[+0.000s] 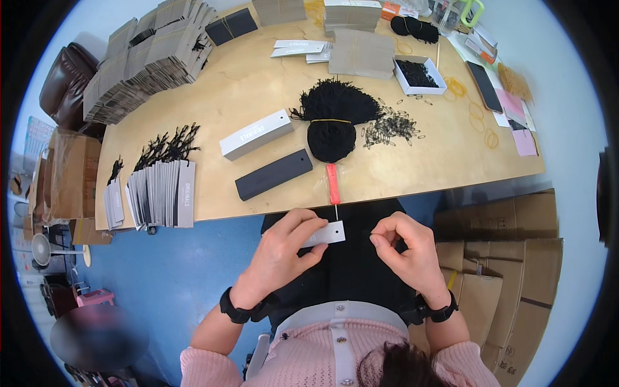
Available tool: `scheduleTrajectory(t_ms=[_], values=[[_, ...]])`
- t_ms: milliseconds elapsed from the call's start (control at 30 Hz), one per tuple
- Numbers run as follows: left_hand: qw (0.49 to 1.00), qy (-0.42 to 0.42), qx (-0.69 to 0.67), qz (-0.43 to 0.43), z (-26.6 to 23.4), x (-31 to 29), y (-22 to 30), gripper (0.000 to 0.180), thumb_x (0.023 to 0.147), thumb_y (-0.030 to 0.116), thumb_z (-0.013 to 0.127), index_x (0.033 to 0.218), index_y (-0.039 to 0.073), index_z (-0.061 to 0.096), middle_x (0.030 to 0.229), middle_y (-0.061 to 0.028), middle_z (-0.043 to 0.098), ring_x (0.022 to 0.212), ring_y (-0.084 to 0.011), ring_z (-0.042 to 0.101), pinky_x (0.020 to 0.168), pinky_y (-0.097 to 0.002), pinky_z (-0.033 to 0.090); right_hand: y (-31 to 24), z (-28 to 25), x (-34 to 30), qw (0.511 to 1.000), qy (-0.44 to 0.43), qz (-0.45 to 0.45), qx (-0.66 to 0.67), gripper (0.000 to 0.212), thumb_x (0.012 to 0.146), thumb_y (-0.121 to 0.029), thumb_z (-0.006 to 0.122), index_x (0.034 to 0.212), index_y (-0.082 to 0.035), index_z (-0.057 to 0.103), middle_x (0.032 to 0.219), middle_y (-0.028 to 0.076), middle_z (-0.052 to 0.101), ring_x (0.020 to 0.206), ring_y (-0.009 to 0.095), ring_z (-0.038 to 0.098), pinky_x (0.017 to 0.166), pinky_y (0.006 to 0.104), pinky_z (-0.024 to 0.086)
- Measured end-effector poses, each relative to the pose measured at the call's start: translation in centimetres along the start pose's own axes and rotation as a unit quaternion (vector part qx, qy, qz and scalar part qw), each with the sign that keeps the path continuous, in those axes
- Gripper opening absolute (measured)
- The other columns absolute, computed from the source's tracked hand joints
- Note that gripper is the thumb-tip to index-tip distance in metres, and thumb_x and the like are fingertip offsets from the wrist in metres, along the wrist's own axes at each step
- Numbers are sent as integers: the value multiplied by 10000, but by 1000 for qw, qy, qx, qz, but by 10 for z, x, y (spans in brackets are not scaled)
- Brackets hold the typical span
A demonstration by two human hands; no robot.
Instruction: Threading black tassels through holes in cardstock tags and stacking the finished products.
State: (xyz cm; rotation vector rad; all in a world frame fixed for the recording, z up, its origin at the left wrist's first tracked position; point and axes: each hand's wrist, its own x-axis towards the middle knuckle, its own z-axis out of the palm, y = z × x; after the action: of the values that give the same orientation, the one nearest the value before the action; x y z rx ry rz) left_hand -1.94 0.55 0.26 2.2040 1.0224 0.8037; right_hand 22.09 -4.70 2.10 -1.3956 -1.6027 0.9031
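Observation:
My left hand (278, 250) pinches a light grey hang tag (333, 233) just off the table's near edge; the tag's punched hole points right. To its right, my right hand (411, 250) is closed with thumb and forefinger pressed together; what it holds, if anything, is too small to tell. A red-handled tool (333, 183) with a thin metal shaft juts over the edge, its tip close to the tag. Behind it lies a banded bundle of black cords (331, 140) beside loose small black safety pins (391, 126). A white tag stack (256, 135) and a black tag stack (274, 174) lie left.
Strung tags (161, 193) fan out at the table's left edge. Bundled grey card stacks (151, 61) fill the far left. A white box of black pins (418, 75), rubber bands (476, 116) and a phone (484, 86) lie right. Cardboard boxes (496, 277) stand below the right side.

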Motion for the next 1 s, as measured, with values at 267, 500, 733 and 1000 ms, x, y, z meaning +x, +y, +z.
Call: scheduleTrajectory(t_ms=[267, 500, 733, 1000], values=[[999, 37, 1, 1, 13, -17, 0, 385, 721, -19, 818, 1091, 26, 723, 1107, -116, 701, 954, -288, 680, 789, -354, 569, -1, 16, -1, 998, -43, 9, 33, 102, 871, -5, 712, 933, -15, 631, 810, 50, 594, 654, 110, 608, 585, 241, 486], [997, 68, -32, -17, 23, -13, -3, 379, 721, -20, 820, 1083, 35, 725, 1084, -115, 716, 958, -288, 678, 805, -351, 560, 9, 35, 0, 999, -36, 20, 15, 108, 870, -14, 709, 934, -19, 622, 826, 69, 623, 654, 142, 635, 586, 260, 505], [994, 105, -36, -5, 33, -11, -10, 285, 740, -23, 784, 1008, 39, 706, 994, -90, 714, 897, -286, 660, 765, -378, 510, 17, 48, 1, 999, 1, 36, -33, 130, 852, -52, 727, 913, -14, 619, 781, 92, 654, 622, 181, 666, 575, 289, 525], [997, 47, -40, -55, 29, -5, -7, 324, 782, -93, 716, 1076, 41, 707, 932, -114, 695, 859, -299, 669, 744, -327, 545, 25, 55, 0, 997, 24, 65, -29, 124, 857, -74, 731, 886, -11, 629, 765, 104, 673, 609, 178, 673, 567, 287, 528]])
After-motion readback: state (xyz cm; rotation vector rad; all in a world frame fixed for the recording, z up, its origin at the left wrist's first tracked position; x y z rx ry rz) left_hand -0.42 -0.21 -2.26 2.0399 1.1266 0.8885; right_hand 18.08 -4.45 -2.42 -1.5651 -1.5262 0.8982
